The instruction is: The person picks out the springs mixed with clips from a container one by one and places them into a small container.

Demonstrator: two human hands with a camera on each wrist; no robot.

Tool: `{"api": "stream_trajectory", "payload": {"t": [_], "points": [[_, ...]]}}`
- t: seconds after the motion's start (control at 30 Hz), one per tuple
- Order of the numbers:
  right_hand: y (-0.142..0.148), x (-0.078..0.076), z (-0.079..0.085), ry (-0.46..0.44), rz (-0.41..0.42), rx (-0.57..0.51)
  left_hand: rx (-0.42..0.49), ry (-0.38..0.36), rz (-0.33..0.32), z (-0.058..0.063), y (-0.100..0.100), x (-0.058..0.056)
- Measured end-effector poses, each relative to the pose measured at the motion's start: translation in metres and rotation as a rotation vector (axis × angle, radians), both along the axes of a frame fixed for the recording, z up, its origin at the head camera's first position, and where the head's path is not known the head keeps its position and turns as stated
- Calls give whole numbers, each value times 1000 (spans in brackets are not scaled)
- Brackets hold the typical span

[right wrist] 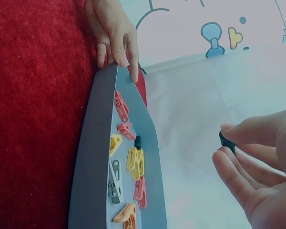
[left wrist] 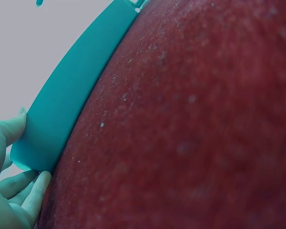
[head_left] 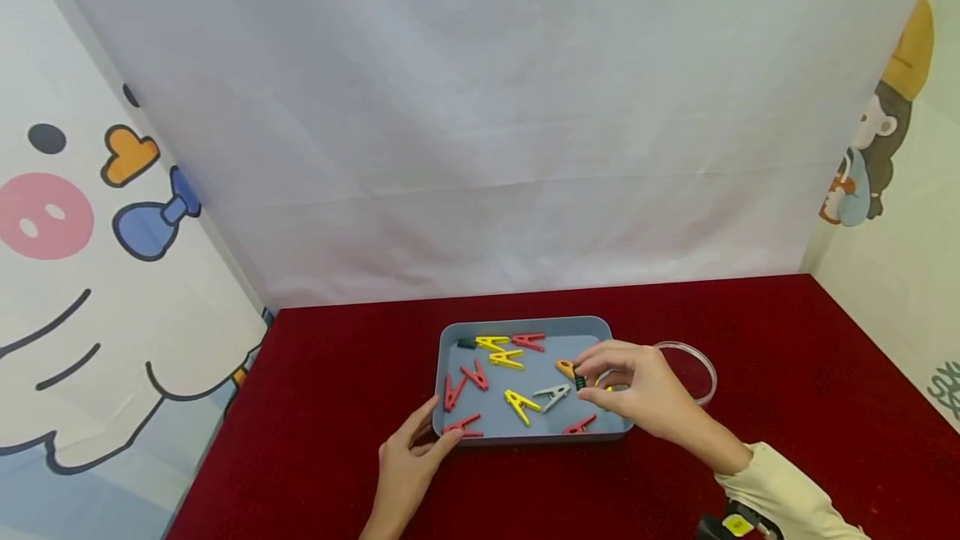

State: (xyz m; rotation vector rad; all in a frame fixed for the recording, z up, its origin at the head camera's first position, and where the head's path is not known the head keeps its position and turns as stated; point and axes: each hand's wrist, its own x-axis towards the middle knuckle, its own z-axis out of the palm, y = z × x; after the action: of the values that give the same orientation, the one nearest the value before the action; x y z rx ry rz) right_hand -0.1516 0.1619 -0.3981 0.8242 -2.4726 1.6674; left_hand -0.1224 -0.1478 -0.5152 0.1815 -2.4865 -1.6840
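Observation:
A shallow blue-grey tray [head_left: 555, 326] lies on the table, with red clips [head_left: 453, 394], yellow clips [head_left: 521, 407], a grey clip [head_left: 553, 396] and an orange clip [head_left: 565, 368] scattered inside. My left hand [head_left: 405, 461] holds its near left corner, thumb on the front wall and fingers round the side. Above the tray's right part, my right hand [head_left: 637, 382] pinches a small black ribbed cylinder [right wrist: 227, 141] between thumb and fingertips. A similar black ribbed cylinder [right wrist: 138, 142] lies in the tray beside the yellow clips at the back left.
A clear round dish or lid [head_left: 712, 373] lies right of the tray, partly hidden by my right hand. Dark red cloth [head_left: 337, 373] covers the table. A white curtain [head_left: 525, 148] hangs behind, with cartoon-printed panels on both sides.

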Motion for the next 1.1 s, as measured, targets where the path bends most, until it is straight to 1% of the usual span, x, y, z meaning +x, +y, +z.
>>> {"api": "stream_trajectory", "payload": {"t": [0.33, 0.57, 0.77, 0.97, 1.1], "points": [[8, 2, 2, 39, -16, 4, 4, 10, 2, -1, 0, 0], [14, 3, 5, 42, -21, -7, 7, 15, 7, -1, 0, 1], [19, 5, 9, 70, -77, 37, 8, 20, 5, 0, 0, 0], [24, 5, 11, 56, -140, 109, 20, 35, -5, 0, 0, 0], [27, 5, 10, 52, -166, 129, 19, 41, -1, 0, -1, 1]]}}
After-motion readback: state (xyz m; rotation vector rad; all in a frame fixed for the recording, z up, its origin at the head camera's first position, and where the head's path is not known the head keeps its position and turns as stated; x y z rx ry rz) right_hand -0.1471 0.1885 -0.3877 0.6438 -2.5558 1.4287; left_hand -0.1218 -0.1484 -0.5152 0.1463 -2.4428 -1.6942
